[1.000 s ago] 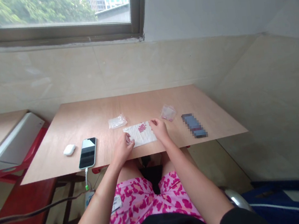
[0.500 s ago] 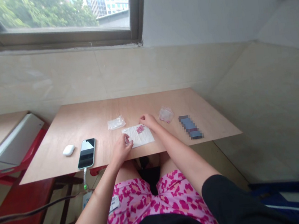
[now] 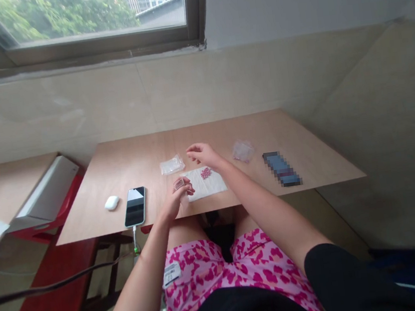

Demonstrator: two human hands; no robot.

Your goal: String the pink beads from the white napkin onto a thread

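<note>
Case (image 3: 111, 203): it lies flat at the left of the table (image 3: 302, 128), apart from my hands, likely parked out of the way.
Phone (image 3: 135, 206): just right of the case, screen up. Its long axis runs near to far, with the plug end near, so the cable (image 3: 134, 233) drops over the near edge.
Clear bag (image 3: 172, 165): it lies flat, far of the sheet's left corner and within reach of either hand.
Left hand (image 3: 175, 204): raised just off the near edge, with thumb and fingertips closed narrowly on a clear piece.
Clear piece (image 3: 179, 183): pinched at my left fingertips, over the sheet's left end. I judge I hold it up to bring it close to my eyes. It is too small to tell its long axis or which way it points.
Sheet (image 3: 211, 186): white and flat, near the table's near edge. Its long axis runs left to right.
Beads (image 3: 206, 173): a small pink cluster on the far part of the sheet, probably kept there so they show and do not roll.
Right hand (image 3: 202, 153): it hovers above the sheet's far edge, with the fingers curled and pointing left. I cannot tell whether they pinch anything.
Pink bag (image 3: 242, 150): right of that hand, lying flat.
Dark bar (image 3: 282, 168): farthest right and blurred, lying slantwise.
</note>
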